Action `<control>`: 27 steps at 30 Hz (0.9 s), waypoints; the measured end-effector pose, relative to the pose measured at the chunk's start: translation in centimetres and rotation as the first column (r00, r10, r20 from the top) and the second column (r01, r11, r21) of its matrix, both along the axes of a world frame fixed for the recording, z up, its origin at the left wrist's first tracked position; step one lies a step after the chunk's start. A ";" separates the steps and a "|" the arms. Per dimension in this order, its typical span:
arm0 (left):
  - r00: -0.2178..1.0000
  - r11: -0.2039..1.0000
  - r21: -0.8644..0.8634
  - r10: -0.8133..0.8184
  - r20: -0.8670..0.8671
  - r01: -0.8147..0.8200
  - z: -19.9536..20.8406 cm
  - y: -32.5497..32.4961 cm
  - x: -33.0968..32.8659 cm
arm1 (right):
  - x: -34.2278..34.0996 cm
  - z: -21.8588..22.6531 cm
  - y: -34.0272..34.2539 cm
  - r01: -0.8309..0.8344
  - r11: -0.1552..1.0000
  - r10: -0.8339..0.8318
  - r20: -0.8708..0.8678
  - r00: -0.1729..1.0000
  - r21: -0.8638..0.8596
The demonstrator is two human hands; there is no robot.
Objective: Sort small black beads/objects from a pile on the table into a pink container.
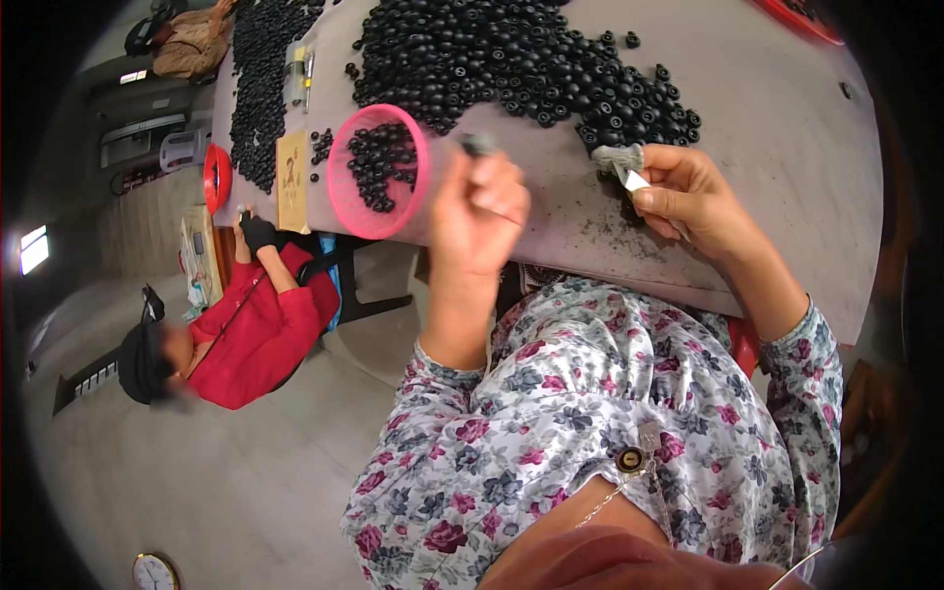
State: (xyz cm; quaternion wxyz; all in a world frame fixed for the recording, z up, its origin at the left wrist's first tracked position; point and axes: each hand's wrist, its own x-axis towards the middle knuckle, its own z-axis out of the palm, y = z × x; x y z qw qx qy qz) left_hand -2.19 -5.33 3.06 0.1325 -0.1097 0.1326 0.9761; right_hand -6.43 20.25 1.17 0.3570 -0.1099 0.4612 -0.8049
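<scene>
My left hand (480, 214) is raised just right of the pink plastic basket (341, 197), blurred by motion. Its fingers are closed around a small dark round piece (478, 145). Over the table's near edge, my right hand (688, 195) grips a small tool with a grey wrapped end (618, 157) and a bright white flat part; its exact kind is unclear. Small black round parts (379, 162), some showing holes, lie in the basket. A big heap of the same parts (492, 59) spreads beyond my hands. Dark crumbs dot the tabletop below my right hand.
A tan card or flat box (292, 182) and a pen-like tool (309, 83) lie left of the basket. Another long heap (258, 98) covers the far left. A co-worker in red (261, 334) sits left, near a red basin (216, 177). Another red rim (801, 22) shows top right.
</scene>
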 end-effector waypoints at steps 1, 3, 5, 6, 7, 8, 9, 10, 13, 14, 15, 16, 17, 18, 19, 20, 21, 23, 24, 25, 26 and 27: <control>0.995 0.999 0.002 0.047 -0.083 -0.047 0.9 -1.4 -0.7 | -0.1 0.0 0.0 -0.004 1.000 0.004 -0.014 1.000 0.012; 0.965 0.955 -0.152 0.241 -0.103 -0.255 2.0 -3.1 -1.2 | -0.1 -0.2 0.0 -0.005 0.999 0.006 -0.039 0.999 0.040; 0.962 0.882 -0.388 0.218 -0.165 -0.267 1.7 -2.6 -1.1 | -0.2 -0.1 0.1 -0.001 0.998 0.004 -0.038 0.999 0.063; 0.961 0.824 -0.497 0.201 -0.189 -0.270 1.4 -2.2 -1.0 | -0.2 0.0 0.1 0.001 0.997 0.002 -0.032 0.999 0.075; 0.956 0.681 -0.675 0.141 -0.259 -0.283 0.1 -1.5 -0.9 | -0.2 0.0 0.1 0.035 0.997 -0.032 -0.037 0.999 0.073; 0.962 0.525 -0.812 0.056 -0.268 -0.256 -0.5 -0.4 -1.0 | -0.3 0.1 0.1 0.070 0.995 -0.068 -0.042 0.997 0.070; 0.965 0.341 -0.910 -0.028 -0.261 -0.236 -0.9 0.6 -1.1 | -0.4 0.1 0.1 0.102 0.993 -0.099 -0.048 0.994 0.067; 0.958 0.221 -0.940 -0.066 -0.279 -0.259 -1.4 1.6 -1.4 | -0.4 -0.1 -0.1 0.163 0.985 -0.160 -0.057 0.986 0.053; 0.916 -0.134 -0.923 -0.236 -0.324 -0.361 -1.8 3.5 -2.7 | -0.8 -0.3 0.3 0.226 0.971 -0.223 -0.048 0.974 0.077; 0.887 -0.237 -0.878 -0.317 -0.335 -0.416 -1.5 4.0 -3.2 | -0.8 -0.4 0.4 0.238 0.968 -0.234 -0.048 0.971 0.075; 0.853 -0.333 -0.814 -0.400 -0.335 -0.476 -1.3 4.4 -3.5 | -0.9 -0.4 0.5 0.236 0.969 -0.233 -0.047 0.971 0.078; 0.835 -0.336 -0.799 -0.431 -0.341 -0.499 -1.4 4.7 -3.7 | -1.0 -0.5 0.6 0.233 0.969 -0.230 -0.046 0.972 0.080; 0.839 -0.352 -0.796 -0.435 -0.327 -0.493 -1.3 5.0 -3.8 | -1.0 -0.5 0.7 0.230 0.970 -0.227 -0.045 0.973 0.082; 0.842 -0.367 -0.793 -0.439 -0.313 -0.486 -1.2 5.4 -3.7 | -1.0 -0.3 0.7 0.229 0.970 -0.227 -0.037 0.973 0.084; 0.846 -0.382 -0.791 -0.442 -0.299 -0.479 -1.1 5.6 -3.6 | -1.0 -0.4 0.7 0.225 0.971 -0.221 -0.044 0.974 0.085; 0.846 -0.401 -0.779 -0.445 -0.294 -0.482 -1.5 5.6 -3.8 | -1.0 -0.4 0.7 0.219 0.972 -0.215 -0.050 0.975 0.087; 0.848 -0.425 -0.766 -0.444 -0.288 -0.482 -2.0 5.3 -3.9 | -1.0 -0.4 0.7 0.207 0.975 -0.203 -0.055 0.978 0.085; 0.856 -0.440 -0.766 -0.439 -0.273 -0.470 -2.6 5.0 -3.7 | -0.8 -0.3 0.6 0.202 0.974 -0.196 -0.072 0.978 0.103; 0.859 -0.427 -0.779 -0.436 -0.268 -0.459 -2.7 5.0 -3.6 | -0.9 -0.5 0.5 0.194 0.974 -0.185 -0.084 0.979 0.116; 0.862 -0.414 -0.792 -0.434 -0.262 -0.449 -2.8 5.0 -3.6 | -0.9 -0.6 0.6 0.184 0.974 -0.173 -0.096 0.980 0.129; 0.873 -0.403 -0.807 -0.411 -0.262 -0.432 -2.8 5.0 -3.5 | -0.9 -0.5 0.6 0.174 0.974 -0.161 -0.098 0.982 0.143; 0.884 -0.392 -0.821 -0.387 -0.261 -0.415 -2.7 5.0 -3.3 | -0.9 -0.3 0.5 0.164 0.974 -0.150 -0.100 0.984 0.156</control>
